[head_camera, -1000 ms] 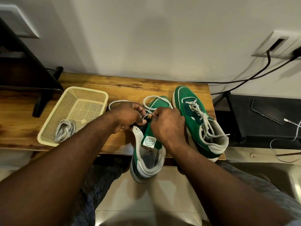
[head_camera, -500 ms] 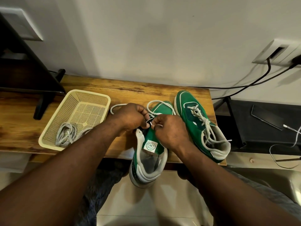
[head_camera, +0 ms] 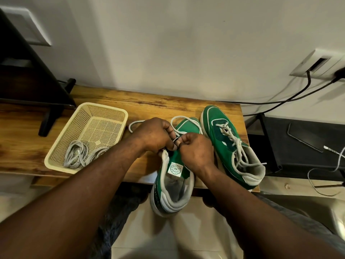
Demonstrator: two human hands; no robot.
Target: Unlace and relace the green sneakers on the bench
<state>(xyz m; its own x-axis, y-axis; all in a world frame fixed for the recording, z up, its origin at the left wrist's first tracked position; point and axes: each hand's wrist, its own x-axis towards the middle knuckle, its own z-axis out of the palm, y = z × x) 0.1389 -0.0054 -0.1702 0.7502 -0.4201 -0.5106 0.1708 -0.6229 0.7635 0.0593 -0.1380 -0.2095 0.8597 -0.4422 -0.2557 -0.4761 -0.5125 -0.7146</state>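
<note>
- Head view: a cream plastic basket [head_camera: 104,107] sits on the left of a wooden bench [head_camera: 149,101]. It is rectangular, with perforated mesh walls and floor.
- Inside the basket, in its near corner, lies a loose bundle of soft grey laces [head_camera: 76,156].
- Two green sneakers with pale grey collars and white soles lie on the right of the bench, toes towards the wall.
- The near sneaker [head_camera: 173,184] has its heel hanging over the front edge of the bench. A square white label shows on its green tongue.
- A white woven lace [head_camera: 186,119] loops across its toe.
- The left hand [head_camera: 155,135] and right hand [head_camera: 196,150] meet above the tongue. Both have curled fingers pinching the lace.
- The second sneaker [head_camera: 229,146] lies just beside it to the right. It is laced, with the ends loose.
</note>
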